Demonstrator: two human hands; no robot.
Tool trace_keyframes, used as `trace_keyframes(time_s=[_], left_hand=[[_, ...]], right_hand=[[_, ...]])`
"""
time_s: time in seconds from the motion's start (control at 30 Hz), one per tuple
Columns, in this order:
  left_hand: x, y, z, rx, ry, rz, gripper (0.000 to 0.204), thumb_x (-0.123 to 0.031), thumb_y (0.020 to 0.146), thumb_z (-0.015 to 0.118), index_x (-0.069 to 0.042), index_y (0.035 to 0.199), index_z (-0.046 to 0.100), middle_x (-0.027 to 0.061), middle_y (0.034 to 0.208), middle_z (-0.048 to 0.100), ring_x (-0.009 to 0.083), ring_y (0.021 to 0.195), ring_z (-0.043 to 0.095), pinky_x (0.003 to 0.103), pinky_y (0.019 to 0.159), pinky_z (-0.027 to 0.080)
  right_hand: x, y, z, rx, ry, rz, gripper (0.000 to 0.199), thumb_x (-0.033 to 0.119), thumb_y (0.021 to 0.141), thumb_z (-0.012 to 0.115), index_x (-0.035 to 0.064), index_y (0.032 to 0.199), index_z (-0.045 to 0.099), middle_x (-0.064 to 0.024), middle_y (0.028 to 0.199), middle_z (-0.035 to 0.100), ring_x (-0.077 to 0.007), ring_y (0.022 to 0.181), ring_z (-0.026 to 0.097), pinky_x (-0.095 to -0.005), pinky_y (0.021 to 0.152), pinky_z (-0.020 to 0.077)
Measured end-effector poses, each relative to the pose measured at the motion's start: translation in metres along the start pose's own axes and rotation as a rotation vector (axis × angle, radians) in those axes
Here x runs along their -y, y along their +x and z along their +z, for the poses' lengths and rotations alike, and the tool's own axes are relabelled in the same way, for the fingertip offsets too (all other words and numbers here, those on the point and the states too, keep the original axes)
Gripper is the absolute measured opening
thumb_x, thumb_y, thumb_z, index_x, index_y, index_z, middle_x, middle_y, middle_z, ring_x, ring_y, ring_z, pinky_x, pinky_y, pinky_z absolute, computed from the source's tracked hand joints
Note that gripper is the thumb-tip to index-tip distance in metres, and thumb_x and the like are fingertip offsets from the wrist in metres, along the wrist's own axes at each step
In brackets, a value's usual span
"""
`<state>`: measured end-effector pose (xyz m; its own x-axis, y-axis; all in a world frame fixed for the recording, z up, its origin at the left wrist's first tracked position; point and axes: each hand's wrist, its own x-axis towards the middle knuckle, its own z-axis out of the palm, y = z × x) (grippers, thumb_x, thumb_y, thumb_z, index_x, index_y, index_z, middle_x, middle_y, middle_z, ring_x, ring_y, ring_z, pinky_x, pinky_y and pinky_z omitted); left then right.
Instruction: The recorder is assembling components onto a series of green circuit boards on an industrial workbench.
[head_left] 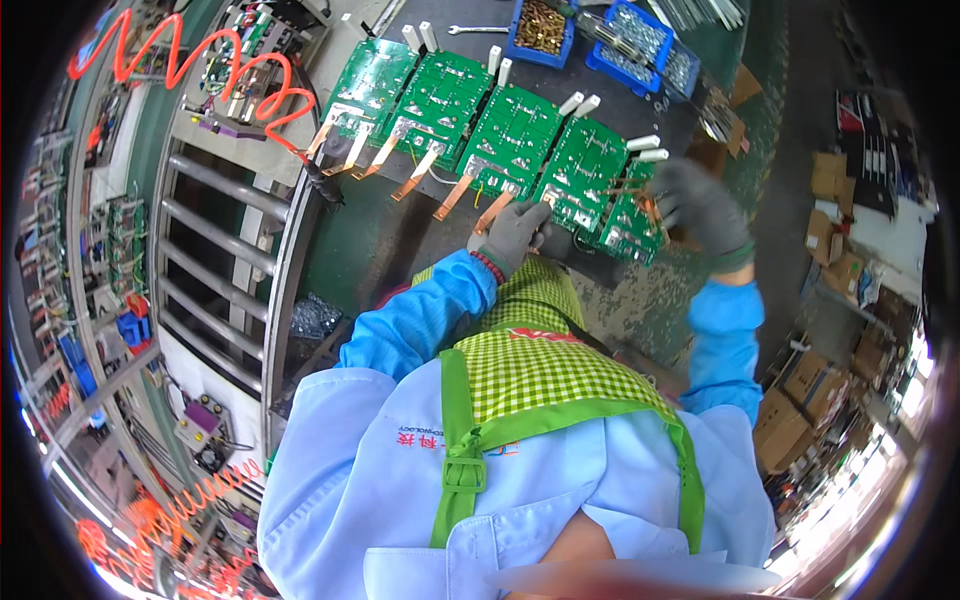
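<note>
- A gloved worker in a pale blue coat and green checked apron bends over a dark worktop [400,250], where five green boards lie fanned in a row from the far left toward the right edge.
- The left hand [512,232] is closed on the near edge of the last board [630,225], at the right end of the row; its fingers are curled on the board or on a copper strip [492,212] there, and which of the two cannot be told.
- The right hand [700,205] rests on the far right side of the same board, fingers bent over its copper parts; whether it grips anything cannot be told.
- As a judgement, the work looks well along: the four boards to the left, such as the first board [368,85], lie untouched with copper strips fitted and white blocks at their far ends, and only the last one is in hand.
- Two blue bins [540,30] of small metal fasteners stand at the worktop's far edge, with a wrench [478,29] beside them.
- An orange coiled hose [190,70] hangs over the far left corner, its end reaching toward the first board's strips; it could snag there.
- Cardboard boxes [825,240] crowd the floor to the right, and a metal rack [215,260] runs along the worktop's left edge.
</note>
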<state>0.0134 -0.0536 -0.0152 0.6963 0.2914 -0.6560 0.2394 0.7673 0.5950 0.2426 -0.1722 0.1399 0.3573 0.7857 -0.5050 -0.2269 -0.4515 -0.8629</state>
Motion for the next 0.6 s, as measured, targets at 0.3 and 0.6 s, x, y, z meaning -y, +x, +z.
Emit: trace_keyframes(time_s=[0.3,0.6], left_hand=[[-0.005,0.006,0.013,-0.093,0.189,-0.079,0.037,-0.039,0.09,0.052,-0.005,0.077,0.058,-0.0019,0.064,0.053,0.0045,0.049,0.044,0.018,0.044,0.033],[-0.01,0.0,0.015,-0.182,0.191,-0.158,0.035,-0.035,0.09,0.055,-0.004,0.074,0.06,-0.0001,0.061,0.054,0.0054,0.05,0.045,0.02,0.044,0.033]], right_hand=[[-0.076,0.217,-0.271,-0.444,-1.22,-0.376,0.033,0.026,0.084,0.057,0.0078,0.112,0.061,-0.0147,0.103,0.064,-0.0289,0.095,0.061,-0.0369,0.083,0.0476],[-0.061,0.28,-0.222,-0.364,-1.682,-0.101,0.025,0.019,0.082,0.049,0.0182,0.101,0.065,-0.0154,0.105,0.062,-0.0319,0.102,0.058,-0.045,0.084,0.0461]])
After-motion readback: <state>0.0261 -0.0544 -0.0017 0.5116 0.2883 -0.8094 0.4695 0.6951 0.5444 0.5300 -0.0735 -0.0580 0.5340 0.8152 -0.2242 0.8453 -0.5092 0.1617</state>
